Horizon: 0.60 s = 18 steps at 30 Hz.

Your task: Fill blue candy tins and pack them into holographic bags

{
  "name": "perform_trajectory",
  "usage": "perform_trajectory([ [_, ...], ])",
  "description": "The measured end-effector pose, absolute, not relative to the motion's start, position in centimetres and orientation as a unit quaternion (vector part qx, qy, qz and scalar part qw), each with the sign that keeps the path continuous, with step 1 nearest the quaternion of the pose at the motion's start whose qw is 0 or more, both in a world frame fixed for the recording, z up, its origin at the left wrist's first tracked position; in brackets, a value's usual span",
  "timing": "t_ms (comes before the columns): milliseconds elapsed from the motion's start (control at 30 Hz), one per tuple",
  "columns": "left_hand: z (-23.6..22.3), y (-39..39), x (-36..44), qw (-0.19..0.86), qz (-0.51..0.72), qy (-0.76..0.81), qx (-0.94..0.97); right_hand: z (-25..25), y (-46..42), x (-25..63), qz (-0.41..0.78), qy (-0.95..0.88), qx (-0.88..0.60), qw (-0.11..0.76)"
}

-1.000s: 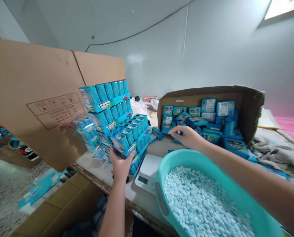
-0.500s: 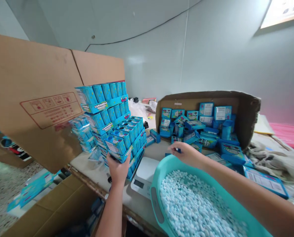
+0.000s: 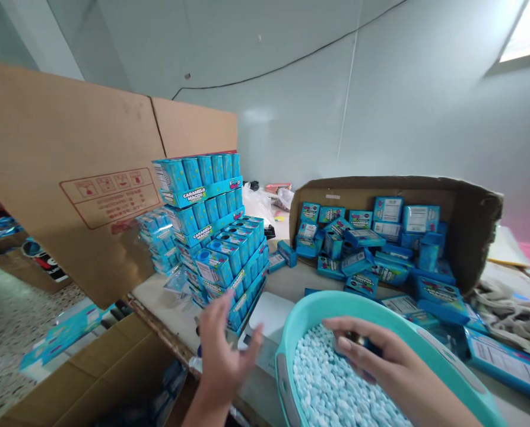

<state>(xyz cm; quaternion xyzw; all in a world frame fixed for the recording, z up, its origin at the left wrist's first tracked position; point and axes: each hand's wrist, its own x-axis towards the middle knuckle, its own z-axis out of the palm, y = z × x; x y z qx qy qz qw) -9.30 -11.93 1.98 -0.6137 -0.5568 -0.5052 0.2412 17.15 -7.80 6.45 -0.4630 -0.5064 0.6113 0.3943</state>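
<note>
My left hand (image 3: 229,350) is open, fingers spread and a little blurred, in front of the stacked blue candy boxes (image 3: 211,267) and beside a white kitchen scale (image 3: 269,320). It holds nothing. Over the turquoise tub (image 3: 286,350) is my right hand (image 3: 375,356), fingers curled around a small dark object that I cannot make out. Pale blue and white candies (image 3: 331,379) fill the tub below it. The boxes stand in display trays several layers high, labelled "Caramelo Macizo".
A tipped cardboard carton (image 3: 473,219) holds many loose blue boxes, some spilling onto the table. A large cardboard sheet (image 3: 100,142) stands at left, with an open carton (image 3: 95,367) below the table edge. A crumpled grey cloth (image 3: 514,302) lies at right.
My left hand has let go of the display tray of boxes and drawn back toward me. My right hand has come down and nearer, over the candies. The view has shifted slightly.
</note>
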Motion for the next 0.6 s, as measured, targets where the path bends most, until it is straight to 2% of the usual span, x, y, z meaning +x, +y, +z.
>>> perform_trajectory([
  [100, 3.0, -13.8, -5.7, 0.108, -0.465, -0.389, -0.788, 6.9, -10.9, 15.9, 0.724, -0.327, -0.419, 0.439],
  [167, 3.4, -14.1, -3.8, 0.038, -0.457, -0.305, -0.834, 6.9, -11.8, 15.0, 0.779, -0.261, -0.382, 0.423],
  [333, 3.7, -13.1, -2.7, -0.100, -0.481, -0.296, -0.819, 5.1, -11.5, 14.2, 0.817, -0.248, -0.344, 0.390],
  [433, 3.2, -12.6, -2.9, -0.095, -0.433, -0.332, -0.832, 3.6, -11.0, 14.5, 0.809, -0.262, -0.341, 0.401],
  [600, 3.3, -12.0, -3.3, 0.036, -0.391, -0.359, -0.847, 2.4, -10.4, 15.2, 0.765, -0.234, -0.376, 0.468],
])
